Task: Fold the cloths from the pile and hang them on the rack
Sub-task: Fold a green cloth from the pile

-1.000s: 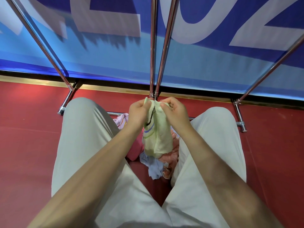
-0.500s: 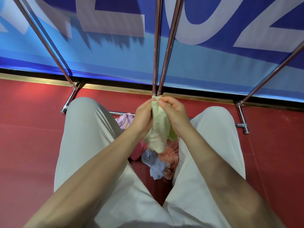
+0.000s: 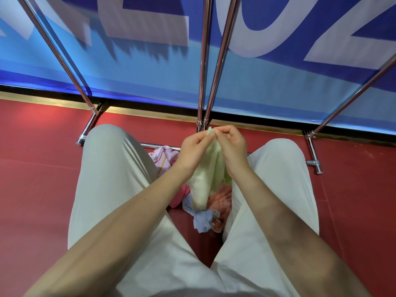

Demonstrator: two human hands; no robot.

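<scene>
Red floor [image 3: 42, 189] lies beneath us; our left hand [image 3: 192, 150] and right hand [image 3: 232, 146] both pinch the green cloth [image 3: 205, 183], which hangs lengthwise just below the rack [image 3: 214, 71].

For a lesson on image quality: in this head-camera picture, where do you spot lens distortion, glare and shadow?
Head view: the shiny metal rack poles splay outward, a wide-angle effect; bright streaks of glare run along them; the pale green cloth, pinched by the left hand and right hand, is sharp; dark shadows fall on the blue banner behind.
</scene>
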